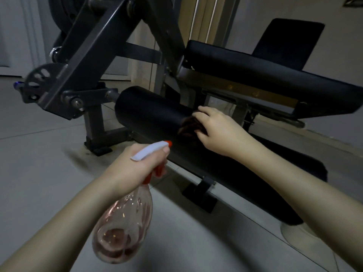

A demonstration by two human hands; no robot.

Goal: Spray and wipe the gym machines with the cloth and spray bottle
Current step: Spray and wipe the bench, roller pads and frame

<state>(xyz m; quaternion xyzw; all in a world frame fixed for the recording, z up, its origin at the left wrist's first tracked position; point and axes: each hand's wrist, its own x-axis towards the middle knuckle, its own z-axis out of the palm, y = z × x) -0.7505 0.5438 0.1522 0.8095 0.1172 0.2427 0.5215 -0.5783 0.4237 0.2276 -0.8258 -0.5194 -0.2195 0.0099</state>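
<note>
**Q:** Where is the spray bottle [125, 228]?

**A:** It is in the left hand [135, 165], which grips it at the neck. The fingers [163, 152] are closed round the red trigger section below the white spray head [149, 151] and are mostly hidden by the back of the hand. The red nozzle tip points toward the gym machine [94, 55]. The clear, pink-tinted body hangs tilted below the hand, above the floor [39, 154]. A little liquid sits in its lower end.

**Q:** Where is the cloth [187, 127]?

**A:** It is dark and bunched under the right hand [218, 130]. That hand's fingers [198, 114] are curled over the cloth and hold it against the right end of the black roller pad [149, 112]. Only a fold shows, just past the fingertips on the roller side. The rest is covered.

**Q:** How do the two hands sit relative to each other?

**A:** They are apart. The nozzle tip is near the cloth, below it and to its left.

**Q:** Which parts are adjacent?

**A:** The black seat pad [255, 69] is above the right hand. A long black pad [235, 173] runs beneath the right forearm.
</note>
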